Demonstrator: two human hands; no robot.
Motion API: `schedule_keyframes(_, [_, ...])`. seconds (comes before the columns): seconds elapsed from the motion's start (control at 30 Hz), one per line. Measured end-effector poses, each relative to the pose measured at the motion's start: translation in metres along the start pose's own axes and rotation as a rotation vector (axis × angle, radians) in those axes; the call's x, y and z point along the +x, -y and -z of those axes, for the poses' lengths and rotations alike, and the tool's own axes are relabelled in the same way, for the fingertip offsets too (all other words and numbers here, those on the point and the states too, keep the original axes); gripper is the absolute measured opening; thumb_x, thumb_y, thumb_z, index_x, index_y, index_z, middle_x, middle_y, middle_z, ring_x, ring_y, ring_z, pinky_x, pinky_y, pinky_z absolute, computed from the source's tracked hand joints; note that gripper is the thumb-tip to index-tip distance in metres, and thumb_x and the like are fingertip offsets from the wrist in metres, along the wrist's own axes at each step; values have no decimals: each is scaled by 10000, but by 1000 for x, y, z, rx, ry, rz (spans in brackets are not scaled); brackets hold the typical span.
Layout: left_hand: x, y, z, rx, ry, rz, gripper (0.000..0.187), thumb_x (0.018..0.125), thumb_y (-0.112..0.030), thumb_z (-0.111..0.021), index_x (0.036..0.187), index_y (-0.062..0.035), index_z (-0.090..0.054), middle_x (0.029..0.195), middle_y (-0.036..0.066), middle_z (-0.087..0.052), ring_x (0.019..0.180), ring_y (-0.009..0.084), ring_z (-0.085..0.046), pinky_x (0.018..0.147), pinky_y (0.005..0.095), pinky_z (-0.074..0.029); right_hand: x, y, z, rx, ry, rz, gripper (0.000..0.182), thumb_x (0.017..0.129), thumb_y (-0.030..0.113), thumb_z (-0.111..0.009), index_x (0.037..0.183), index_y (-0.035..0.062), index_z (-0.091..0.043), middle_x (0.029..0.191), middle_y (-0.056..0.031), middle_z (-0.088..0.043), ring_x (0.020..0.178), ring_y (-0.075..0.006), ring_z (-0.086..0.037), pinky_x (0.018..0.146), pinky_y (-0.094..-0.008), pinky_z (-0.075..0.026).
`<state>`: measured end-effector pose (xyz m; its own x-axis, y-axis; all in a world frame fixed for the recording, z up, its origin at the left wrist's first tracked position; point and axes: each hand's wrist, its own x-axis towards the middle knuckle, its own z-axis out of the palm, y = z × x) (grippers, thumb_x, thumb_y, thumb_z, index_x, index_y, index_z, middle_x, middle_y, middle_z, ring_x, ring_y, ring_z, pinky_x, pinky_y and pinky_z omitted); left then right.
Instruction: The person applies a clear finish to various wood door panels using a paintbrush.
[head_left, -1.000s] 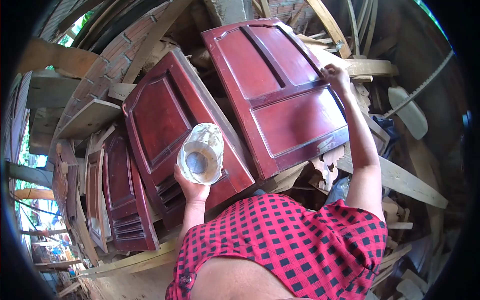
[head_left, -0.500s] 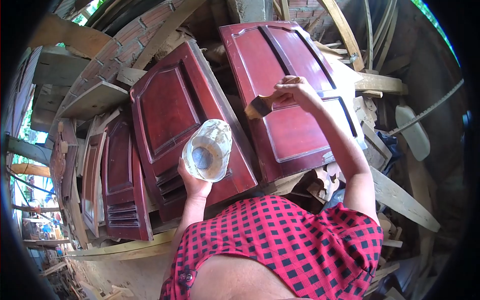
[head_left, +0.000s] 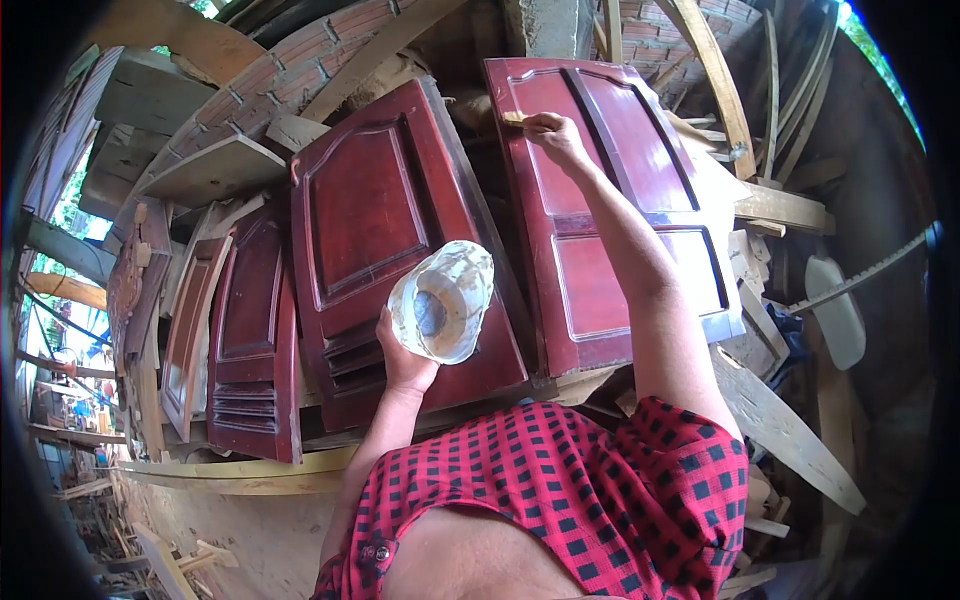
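Observation:
My left hand (head_left: 405, 358) is closed around a whitish, stained plastic container (head_left: 462, 318), tilted so its inside shows. A small amount of something pale lies at its bottom. My right hand (head_left: 557, 136) grips a paintbrush (head_left: 514, 119), its head at the upper left edge of a dark red panelled door (head_left: 590, 290). Whether the bristles touch the wood is hard to tell. Left of that door leans another red panelled door (head_left: 365, 230), behind the container.
Smaller red louvred panels (head_left: 252, 300) lean at the left. A brick wall (head_left: 270, 95) and timber offcuts stand behind. On the right are a curved plank (head_left: 785, 430), a saw blade (head_left: 865, 270) and a white plastic piece (head_left: 835, 310).
My right hand has carried the paintbrush up and away, from the middle of the right door to its upper left edge. The container stays in my left hand, and the view has shifted slightly.

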<state>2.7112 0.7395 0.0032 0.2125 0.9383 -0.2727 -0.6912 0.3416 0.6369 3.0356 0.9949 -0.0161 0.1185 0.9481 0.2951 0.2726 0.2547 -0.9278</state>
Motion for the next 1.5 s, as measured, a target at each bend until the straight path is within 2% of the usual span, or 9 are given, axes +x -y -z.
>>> schedule_keyframes(0.07, [4, 5, 7, -6, 15, 6, 639, 878, -573, -411, 1325, -117, -428, 1310, 51, -461, 1220, 222, -438, 1032, 429, -349, -22, 15, 11, -39, 71, 33, 162, 764, 101, -667, 907, 28, -685, 849, -89, -653, 809, -179, -629, 743, -289, -485])
schedule_keyframes(0.13, [13, 9, 19, 73, -120, -12, 822, 794, -723, -338, 1328, -99, -383, 1151, 167, -576, 840, 400, -648, 571, 448, -589, -57, 61, 32, -134, 237, 47, 171, 767, 114, -654, 904, 15, -680, 871, -109, -626, 821, -213, -619, 749, -319, -480])
schedule_keyframes(0.33, [12, 4, 16, 5, -132, 30, 819, 802, -708, -333, 1305, -65, -405, 1106, 193, -593, 798, 402, -651, 553, 446, -590, -173, 149, 89, -251, 686, 150, 232, 752, 150, -701, 929, 3, -673, 776, -127, -607, 778, -233, -597, 719, -346, -467])
schedule_keyframes(0.5, [12, 4, 8, 28, -118, 11, 810, 803, -704, -328, 1244, -37, -456, 1029, 200, -617, 754, 386, -652, 532, 418, -584, -232, 182, 119, -10, 801, -147, 146, 731, 78, -654, 859, 25, -699, 801, -73, -668, 759, -170, -629, 706, -300, -489])
schedule_keyframes(0.7, [4, -2, -11, 90, -152, 50, 779, 816, -686, -303, 1213, -41, -486, 990, 183, -641, 731, 376, -659, 483, 388, -575, -229, 133, 132, 236, 144, -537, 200, 776, 143, -660, 888, -16, -614, 758, -122, -655, 638, -198, -664, 622, -268, -545])
schedule_keyframes(0.93, [3, -3, -7, 136, -159, 54, 800, 808, -705, -299, 1224, -45, -476, 1011, 179, -638, 743, 376, -661, 495, 389, -574, -268, 67, 249, -59, -448, -368, 45, 758, 41, -596, 741, 0, -591, 634, -64, -598, 520, -94, -572, 445, -208, -430])
schedule_keyframes(1.03, [2, -3, -11, 157, -158, 62, 806, 802, -713, -303, 1229, -51, -473, 1018, 181, -635, 756, 376, -661, 502, 390, -576, -277, 61, 252, -528, -488, -215, 49, 755, 65, -600, 735, 20, -598, 616, -61, -611, 508, -117, -571, 471, -251, -435])
schedule_keyframes(1.13, [-5, -6, -26, 191, -134, 89, 808, 800, -713, -308, 1228, -47, -473, 1019, 181, -635, 764, 374, -662, 504, 391, -576, -275, 84, 205, -1240, -253, -221, 120, 742, 145, -540, 812, 75, -607, 820, -142, -632, 727, -323, -635, 681, -412, -509])
schedule_keyframes(1.5, [6, 0, 1, 45, -89, 35, 810, 799, -714, -331, 1271, -64, -438, 1052, 188, -617, 760, 375, -659, 532, 419, -584, -243, 148, 76, 213, 9, -338, 96, 820, 102, -662, 862, 24, -625, 716, -66, -643, 652, -136, -618, 615, -267, -486])
